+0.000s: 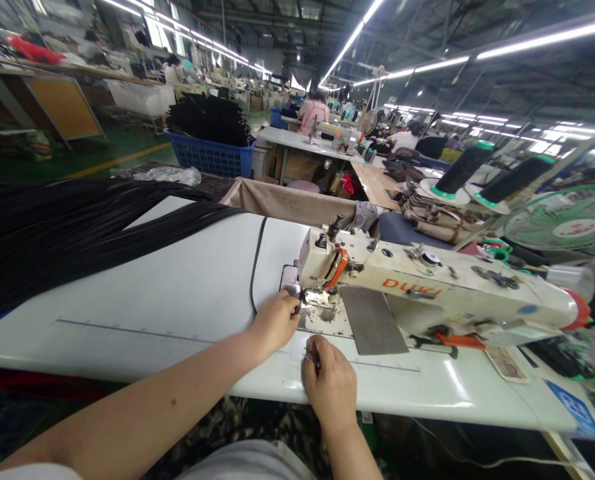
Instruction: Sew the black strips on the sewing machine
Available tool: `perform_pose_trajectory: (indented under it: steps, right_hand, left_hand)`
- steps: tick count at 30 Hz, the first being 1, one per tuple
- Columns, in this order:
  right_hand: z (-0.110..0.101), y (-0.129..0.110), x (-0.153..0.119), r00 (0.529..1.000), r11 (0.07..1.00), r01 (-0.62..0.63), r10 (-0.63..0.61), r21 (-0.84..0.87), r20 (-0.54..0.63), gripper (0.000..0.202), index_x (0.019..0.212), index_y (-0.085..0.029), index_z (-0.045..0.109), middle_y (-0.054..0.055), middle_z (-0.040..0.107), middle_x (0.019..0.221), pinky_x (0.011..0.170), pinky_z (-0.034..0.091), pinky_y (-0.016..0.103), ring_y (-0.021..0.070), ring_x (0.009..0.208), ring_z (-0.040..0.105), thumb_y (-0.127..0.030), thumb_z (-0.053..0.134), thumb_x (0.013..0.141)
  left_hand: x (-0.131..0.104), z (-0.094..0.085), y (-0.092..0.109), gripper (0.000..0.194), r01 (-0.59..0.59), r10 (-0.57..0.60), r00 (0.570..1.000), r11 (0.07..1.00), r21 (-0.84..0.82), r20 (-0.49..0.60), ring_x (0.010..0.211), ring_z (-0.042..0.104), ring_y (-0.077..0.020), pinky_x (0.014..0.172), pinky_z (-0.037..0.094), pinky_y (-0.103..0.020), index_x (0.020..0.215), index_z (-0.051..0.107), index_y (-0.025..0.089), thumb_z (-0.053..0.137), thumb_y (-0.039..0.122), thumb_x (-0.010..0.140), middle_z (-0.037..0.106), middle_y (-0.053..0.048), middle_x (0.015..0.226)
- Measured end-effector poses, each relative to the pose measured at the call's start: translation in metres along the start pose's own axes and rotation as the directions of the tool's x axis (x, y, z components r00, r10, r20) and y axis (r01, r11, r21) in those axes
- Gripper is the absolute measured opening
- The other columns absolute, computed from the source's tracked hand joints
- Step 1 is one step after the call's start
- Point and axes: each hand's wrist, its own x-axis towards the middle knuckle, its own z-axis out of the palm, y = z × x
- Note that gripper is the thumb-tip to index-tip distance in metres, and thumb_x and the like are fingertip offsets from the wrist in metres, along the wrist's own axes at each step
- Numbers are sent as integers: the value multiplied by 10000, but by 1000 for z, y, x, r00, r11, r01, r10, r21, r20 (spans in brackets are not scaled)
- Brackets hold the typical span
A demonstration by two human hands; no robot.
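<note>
A white sewing machine [437, 287] with orange trim stands on a pale table [177, 300]. Beside its needle area, my left hand [276, 323] has its fingers pinched on the end of a thin black strip [255, 267], which curves back across the tabletop. Nearer the front edge, my right hand [330, 380] is closed around a small dark metal tool, partly hidden by the fingers. A grey plate [373, 320] lies just right of the needle area. Long black strips [77, 233] are heaped over the table's left side.
Behind the table are a beige cloth-lined trough [297, 203] and a blue basket [212, 157] of black pieces. Black thread cones [462, 170] and a green fan [572, 223] stand at the right. Other people sit at machines farther back.
</note>
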Motion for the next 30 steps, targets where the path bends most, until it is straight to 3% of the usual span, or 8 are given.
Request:
perform_pose_trajectory:
  steps: [7, 12, 17, 21, 24, 27, 30]
  right_hand:
    - [1, 2, -2, 999, 999, -35, 34, 33, 14, 302, 1123, -196, 609, 27, 699, 872, 718, 437, 314, 216, 772, 639, -122, 500, 851]
    - [3, 4, -4, 999, 998, -52, 51, 48, 16, 310, 1129, -196, 614, 29, 701, 876, 716, 442, 320, 220, 770, 644, -123, 490, 855]
    - [1, 4, -4, 998, 996, -61, 60, 71, 10, 336, 1132, -189, 625, 33, 702, 861, 707, 457, 316, 222, 769, 651, -110, 496, 833]
    - [1, 2, -2, 997, 991, -79, 80, 104, -9, 319, 1119, -181, 654, 51, 723, 871, 716, 496, 317, 225, 771, 673, -125, 497, 847]
    - [-3, 4, 2, 993, 968, -115, 116, 224, 7, 325, 1107, -186, 689, 64, 753, 932, 754, 539, 302, 214, 821, 708, -134, 492, 853]
    - [-22, 7, 13, 980, 893, -192, 197, 406, 30, 265, 1045, -204, 737, 68, 771, 963, 772, 576, 284, 206, 862, 732, -196, 519, 895]
    - [-68, 6, 21, 965, 825, -231, 260, 516, 17, 201, 949, -225, 782, 72, 778, 933, 758, 597, 297, 219, 827, 740, -312, 602, 944]
  left_hand:
    - [-5, 13, 2, 192, 11, -8, 999, 998, -56, 54, 863, 624, -176, 820, 519, -289, 1062, 697, 133, 627, 160, 885, 623, -80, 1019]
    - [-13, 0, -6, 377, 32, -23, 996, 994, -101, 92, 874, 657, -148, 826, 506, -256, 1214, 648, 148, 552, 49, 863, 696, -63, 1056]
    - [-48, -24, 0, 142, 75, -47, 947, 994, -78, 316, 803, 674, -168, 730, 457, -265, 929, 689, 192, 718, 264, 811, 740, -12, 883]
    - [-79, -28, 5, 93, 89, -78, 885, 996, -2, 460, 703, 636, -148, 630, 382, -260, 767, 647, 205, 696, 284, 779, 724, 21, 781]
    - [-93, -34, 6, 71, 63, -57, 854, 998, 5, 517, 711, 630, -153, 638, 398, -258, 763, 661, 210, 672, 278, 779, 713, 8, 789]
    - [-99, -65, 12, 138, -16, 44, 863, 998, -60, 503, 852, 657, -168, 775, 465, -256, 928, 721, 259, 666, 268, 802, 725, -1, 969]
    - [-109, -124, 22, 190, -102, 165, 898, 980, -173, 408, 1035, 645, -163, 933, 476, -252, 1027, 742, 332, 615, 310, 886, 715, 16, 1108]
